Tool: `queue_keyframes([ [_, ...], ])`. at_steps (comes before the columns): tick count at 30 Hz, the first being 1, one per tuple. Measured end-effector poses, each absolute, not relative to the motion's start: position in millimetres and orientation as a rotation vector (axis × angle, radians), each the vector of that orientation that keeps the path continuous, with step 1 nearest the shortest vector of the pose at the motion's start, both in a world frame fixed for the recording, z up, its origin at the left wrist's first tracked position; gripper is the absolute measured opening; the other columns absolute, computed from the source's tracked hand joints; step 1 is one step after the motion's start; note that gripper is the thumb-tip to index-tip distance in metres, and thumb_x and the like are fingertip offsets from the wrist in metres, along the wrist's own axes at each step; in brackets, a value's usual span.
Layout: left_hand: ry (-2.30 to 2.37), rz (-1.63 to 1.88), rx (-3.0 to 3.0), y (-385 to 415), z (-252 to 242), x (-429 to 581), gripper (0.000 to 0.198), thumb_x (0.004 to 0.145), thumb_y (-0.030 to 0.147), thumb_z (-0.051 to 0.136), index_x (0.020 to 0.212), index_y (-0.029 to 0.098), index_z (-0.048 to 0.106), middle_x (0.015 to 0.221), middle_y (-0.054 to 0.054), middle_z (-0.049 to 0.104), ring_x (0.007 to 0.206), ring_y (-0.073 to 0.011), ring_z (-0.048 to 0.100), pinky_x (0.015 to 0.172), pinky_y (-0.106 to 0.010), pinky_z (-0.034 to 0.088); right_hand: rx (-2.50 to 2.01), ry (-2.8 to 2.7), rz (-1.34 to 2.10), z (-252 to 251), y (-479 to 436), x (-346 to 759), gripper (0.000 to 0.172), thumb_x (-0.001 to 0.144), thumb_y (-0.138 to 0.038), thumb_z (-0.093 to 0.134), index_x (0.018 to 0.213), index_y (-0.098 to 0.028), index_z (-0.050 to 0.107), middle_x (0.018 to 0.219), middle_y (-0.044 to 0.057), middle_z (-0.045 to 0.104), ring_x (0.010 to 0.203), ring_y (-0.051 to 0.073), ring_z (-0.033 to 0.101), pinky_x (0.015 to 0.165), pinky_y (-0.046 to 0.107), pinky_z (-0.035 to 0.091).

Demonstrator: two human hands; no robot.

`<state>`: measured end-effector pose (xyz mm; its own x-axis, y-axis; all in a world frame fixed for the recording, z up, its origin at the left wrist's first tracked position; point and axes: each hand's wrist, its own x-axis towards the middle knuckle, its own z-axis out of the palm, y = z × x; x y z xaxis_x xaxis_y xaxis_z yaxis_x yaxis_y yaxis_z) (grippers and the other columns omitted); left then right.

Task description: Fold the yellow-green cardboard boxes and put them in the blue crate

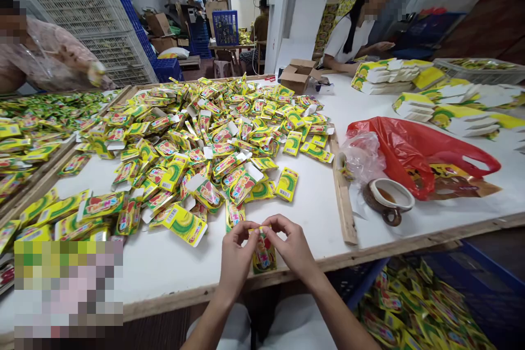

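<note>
Head view. At six o'clock, close to the front edge of the white tabletop (pixel 315 208), the person's left hand (pixel 235 256) and right hand (pixel 293 247) meet. Both are grasping the top of one yellow-green carton (pixel 263 257), pinched between thumbs and fingertips. The carton hangs upright between the two hands, over the tabletop's edge.

From nine to twelve o'clock a wide pile of cartons (pixel 205 136) of the same kind covers the tabletop, many with their white flaps open. Its nearest pieces lie just beyond the hands.

At three o'clock a wooden strip (pixel 343 202) runs away from the person. Past it are a brown and white cup (pixel 389 197), a clear plastic bag (pixel 363 156) and a red plastic bag (pixel 414 145), all near one another.

At two o'clock lie stacks of flat packs (pixel 410 74). A seated person (pixel 348 33) is at one o'clock, behind a cardboard box (pixel 299 74), and another person (pixel 45 60) is at ten o'clock.

At four o'clock, below the tabletop, a blue crate (pixel 488 279) holds more cartons.
</note>
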<state>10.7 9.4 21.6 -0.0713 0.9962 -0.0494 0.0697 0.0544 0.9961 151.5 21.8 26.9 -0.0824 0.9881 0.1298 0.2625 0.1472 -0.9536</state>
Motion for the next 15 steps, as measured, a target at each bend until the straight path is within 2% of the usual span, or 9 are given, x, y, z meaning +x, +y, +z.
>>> queue_keyframes([
  [9, 1.309, 1.184, 1.393, -5.0, 14.9, 2.9, 0.021, 0.086, 0.03, 0.053, 0.094, 0.018, 0.068, 0.099, -0.009, 0.067, 0.098, -0.0211, 0.061, 0.089, -0.034, 0.047, -1.18, -1.457, 1.135, 17.5, 10.0, 150.7, 0.017, 0.085, -0.033, 0.057, 0.086, -0.018, 0.066, 0.085, 0.005, 0.069, 0.084, 0.02, 0.064, 0.075, 0.03, 0.051],
  [13, 1.61, 1.197, 1.671, 9.2, 10.2, -5.5, 0.026, 0.086, 0.032, 0.052, 0.107, 0.019, 0.059, 0.107, -0.011, 0.061, 0.104, -0.0251, 0.055, 0.092, -0.041, 0.043, -1.452, -1.453, 0.828, 44.0, -10.7, 205.3, 0.024, 0.084, -0.044, 0.054, 0.084, -0.023, 0.066, 0.087, 0.006, 0.07, 0.084, 0.023, 0.064, 0.072, 0.033, 0.052],
  [15, 1.83, 1.152, 1.783, 21.1, 4.2, -9.9, 0.038, 0.081, 0.035, 0.057, 0.114, 0.016, 0.054, 0.111, -0.015, 0.057, 0.108, -0.0301, 0.051, 0.094, -0.049, 0.04, -1.727, -1.466, 0.567, 57.4, -29.1, 262.2, 0.028, 0.079, -0.051, 0.055, 0.084, -0.027, 0.068, 0.083, 0.007, 0.07, 0.073, 0.024, 0.065, 0.064, 0.035, 0.05],
])
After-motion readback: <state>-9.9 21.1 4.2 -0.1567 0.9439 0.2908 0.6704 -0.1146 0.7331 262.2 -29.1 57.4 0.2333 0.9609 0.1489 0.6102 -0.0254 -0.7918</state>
